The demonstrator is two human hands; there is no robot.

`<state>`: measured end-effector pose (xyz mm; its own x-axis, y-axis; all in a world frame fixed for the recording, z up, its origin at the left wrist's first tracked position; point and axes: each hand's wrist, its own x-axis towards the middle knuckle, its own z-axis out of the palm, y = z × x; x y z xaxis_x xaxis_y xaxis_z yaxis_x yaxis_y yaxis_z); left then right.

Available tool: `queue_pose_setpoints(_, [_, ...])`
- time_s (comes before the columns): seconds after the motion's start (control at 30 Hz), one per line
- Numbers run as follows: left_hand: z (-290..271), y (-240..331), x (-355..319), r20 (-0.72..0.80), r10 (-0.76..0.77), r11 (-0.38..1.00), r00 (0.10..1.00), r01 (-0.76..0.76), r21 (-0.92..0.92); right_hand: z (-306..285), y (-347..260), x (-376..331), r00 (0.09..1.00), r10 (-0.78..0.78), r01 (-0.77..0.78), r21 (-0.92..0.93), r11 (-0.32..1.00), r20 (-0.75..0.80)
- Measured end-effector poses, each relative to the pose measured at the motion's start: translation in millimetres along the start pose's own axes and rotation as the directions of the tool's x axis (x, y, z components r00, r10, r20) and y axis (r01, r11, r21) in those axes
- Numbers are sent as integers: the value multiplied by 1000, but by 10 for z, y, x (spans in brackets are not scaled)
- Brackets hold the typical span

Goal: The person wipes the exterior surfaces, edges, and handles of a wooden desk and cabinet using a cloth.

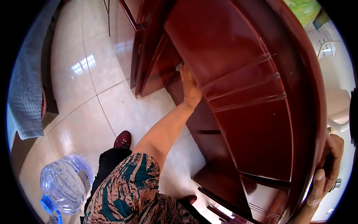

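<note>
Reaching down along the dark red wooden cabinet (238, 74), the left hand (189, 86) pressed a small pale cloth (179, 67) against a recessed lower panel, fingers curled around it. The right hand (328, 168) gripped the cabinet's rounded top edge, fingers wrapped over the rim. A clear blue water jug (65, 184) lay on the glossy tiled floor (85, 82), well apart from both hands.
</note>
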<state>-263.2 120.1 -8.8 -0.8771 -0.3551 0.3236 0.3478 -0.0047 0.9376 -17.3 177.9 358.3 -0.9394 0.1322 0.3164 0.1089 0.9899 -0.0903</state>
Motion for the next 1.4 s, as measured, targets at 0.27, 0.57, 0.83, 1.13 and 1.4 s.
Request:
queue_pose_setpoints(0.27, [104, -1267, -334, -92, -317, 947, 944, 309, -85, 15, 42, 101, 991, -131, 132, 125, 983, -22])
queue_pose_setpoints(0.57, [105, -1566, -881, 30, -845, 496, 533, 805, -326, 48, 82, 119, 985, -170, 173, 149, 974, -37])
queue_pose_setpoints(0.83, [294, 91, -864, 127, -553, 618, 824, 507, -601, 44, 187, 103, 984, -171, 175, 114, 978, -42])
queue_pose_setpoints(1.13, [-110, 588, -375, 21, -466, 474, 885, 269, -839, 238, 311, 426, 968, -251, 247, 159, 956, 6])
queue_pose_setpoints(1.4, [-456, 247, -110, -147, 250, 895, 957, -170, 413, 313, 432, 549, 964, -263, 254, 175, 951, 27])
